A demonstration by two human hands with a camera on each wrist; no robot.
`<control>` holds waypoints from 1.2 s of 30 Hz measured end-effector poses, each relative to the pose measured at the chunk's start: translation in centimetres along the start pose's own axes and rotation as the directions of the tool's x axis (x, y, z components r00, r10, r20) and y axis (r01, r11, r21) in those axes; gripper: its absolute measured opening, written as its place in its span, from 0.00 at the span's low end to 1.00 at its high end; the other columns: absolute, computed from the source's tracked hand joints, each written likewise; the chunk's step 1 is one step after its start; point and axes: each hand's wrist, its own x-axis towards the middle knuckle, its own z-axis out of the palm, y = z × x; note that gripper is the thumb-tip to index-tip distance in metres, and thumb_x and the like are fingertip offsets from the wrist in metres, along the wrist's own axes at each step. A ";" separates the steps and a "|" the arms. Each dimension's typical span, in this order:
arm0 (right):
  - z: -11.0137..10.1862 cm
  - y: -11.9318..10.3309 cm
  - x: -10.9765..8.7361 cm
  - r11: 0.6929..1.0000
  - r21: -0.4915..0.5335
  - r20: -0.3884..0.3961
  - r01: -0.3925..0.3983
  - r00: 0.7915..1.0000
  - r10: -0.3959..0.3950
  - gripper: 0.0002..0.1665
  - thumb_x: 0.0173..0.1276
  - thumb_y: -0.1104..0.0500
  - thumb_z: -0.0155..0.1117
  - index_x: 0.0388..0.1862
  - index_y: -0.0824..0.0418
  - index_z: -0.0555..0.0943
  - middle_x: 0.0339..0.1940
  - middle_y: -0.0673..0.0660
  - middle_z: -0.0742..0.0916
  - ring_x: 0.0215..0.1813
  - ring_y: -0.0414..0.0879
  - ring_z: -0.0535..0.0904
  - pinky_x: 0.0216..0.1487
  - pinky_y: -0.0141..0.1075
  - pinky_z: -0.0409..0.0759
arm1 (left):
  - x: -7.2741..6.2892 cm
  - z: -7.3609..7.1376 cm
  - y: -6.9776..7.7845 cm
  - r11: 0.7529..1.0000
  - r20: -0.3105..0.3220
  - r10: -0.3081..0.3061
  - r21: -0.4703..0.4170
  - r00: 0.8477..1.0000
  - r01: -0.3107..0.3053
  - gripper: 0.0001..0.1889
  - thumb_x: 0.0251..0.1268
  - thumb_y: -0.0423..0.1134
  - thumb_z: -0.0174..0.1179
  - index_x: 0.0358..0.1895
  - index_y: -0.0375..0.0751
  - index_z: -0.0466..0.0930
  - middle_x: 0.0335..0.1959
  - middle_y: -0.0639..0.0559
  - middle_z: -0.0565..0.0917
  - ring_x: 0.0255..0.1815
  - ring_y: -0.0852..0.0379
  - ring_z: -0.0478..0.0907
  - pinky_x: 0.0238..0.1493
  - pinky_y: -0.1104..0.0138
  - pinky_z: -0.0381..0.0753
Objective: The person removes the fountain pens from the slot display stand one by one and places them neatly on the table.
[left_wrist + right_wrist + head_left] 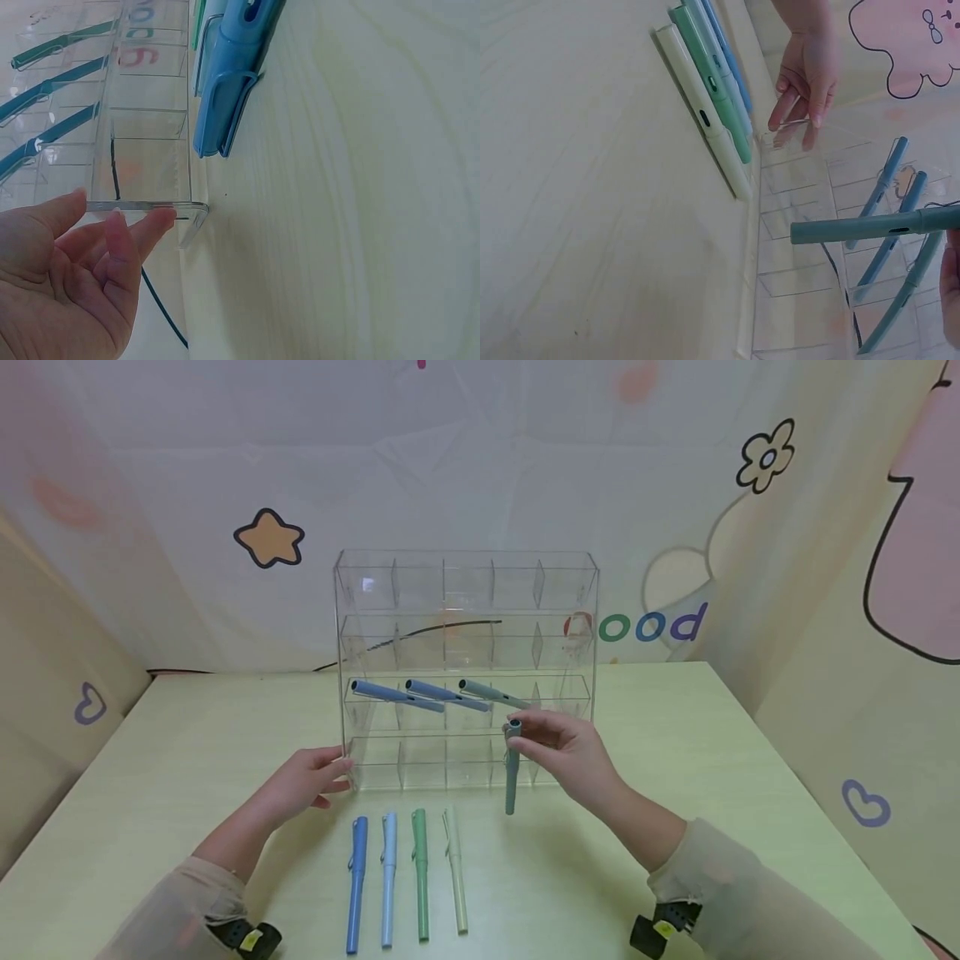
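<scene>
A clear acrylic rack [468, 747] with tiers of small compartments stands on the table. At its lower left side my left hand [311, 777] holds the side panel's edge between thumb and fingers. My right hand [566, 752] pinches a teal-green pen [512, 777] near its upper end, upright before the rack's right half. In the right wrist view, this pen [855, 228] passes in front of the rack. Two blue pens, one left [393, 693] and one in the middle [446, 695], lie slanted in one tier beside a grey-green pen [491, 693].
In front of the rack lie a dark blue pen [357, 885], a light blue pen [388, 881], a green pen [421, 877] and a pale green pen [455, 872], side by side. Behind the table [750, 860] hangs a printed cloth [525, 485].
</scene>
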 end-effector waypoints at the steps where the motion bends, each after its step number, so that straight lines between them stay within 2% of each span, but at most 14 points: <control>1: 0.1 0.2 0.0 1.000 0.006 0.007 -0.016 1.000 0.016 0.18 0.60 0.67 0.66 0.49 0.69 0.80 0.40 0.61 0.85 0.40 0.45 0.83 0.44 0.34 0.79 | 0.0 0.0 0.0 1.000 0.000 0.001 0.000 1.000 -0.001 0.30 0.72 0.48 0.47 0.69 0.30 0.57 0.64 0.32 0.66 0.57 0.41 0.73 0.42 0.59 0.79; 7: 0.9 1.7 -0.1 0.994 0.015 0.043 -0.108 0.993 0.108 0.18 0.61 0.64 0.66 0.50 0.68 0.80 0.41 0.59 0.85 0.40 0.46 0.83 0.44 0.34 0.79 | 0.0 0.0 -0.1 1.000 0.000 0.002 -0.004 1.000 -0.002 0.30 0.72 0.48 0.47 0.69 0.31 0.57 0.64 0.32 0.66 0.58 0.41 0.73 0.41 0.59 0.78; 16: 1.9 3.8 -0.3 0.966 0.052 0.077 -0.255 0.965 0.251 0.20 0.63 0.62 0.65 0.52 0.70 0.78 0.39 0.56 0.84 0.39 0.44 0.81 0.44 0.37 0.79 | 0.0 0.1 -0.1 1.000 -0.006 -0.004 0.001 1.000 0.004 0.31 0.72 0.48 0.47 0.69 0.31 0.58 0.64 0.32 0.66 0.57 0.41 0.73 0.41 0.60 0.79; 27: 2.8 4.9 -0.7 0.942 0.085 0.139 -0.324 0.940 0.311 0.23 0.63 0.60 0.65 0.53 0.72 0.76 0.41 0.57 0.85 0.41 0.44 0.81 0.45 0.39 0.79 | 0.0 0.0 0.0 1.000 -0.008 -0.008 0.011 1.000 0.008 0.30 0.72 0.47 0.47 0.69 0.31 0.57 0.64 0.32 0.66 0.57 0.42 0.74 0.41 0.60 0.79; 36: 3.5 5.8 -0.9 0.917 0.118 0.187 -0.381 0.916 0.356 0.19 0.63 0.62 0.64 0.50 0.71 0.78 0.38 0.55 0.86 0.39 0.42 0.81 0.46 0.41 0.79 | 0.2 0.0 -0.4 1.000 -0.006 0.014 0.022 1.000 -0.014 0.30 0.73 0.48 0.46 0.69 0.30 0.57 0.64 0.31 0.66 0.57 0.41 0.74 0.41 0.59 0.79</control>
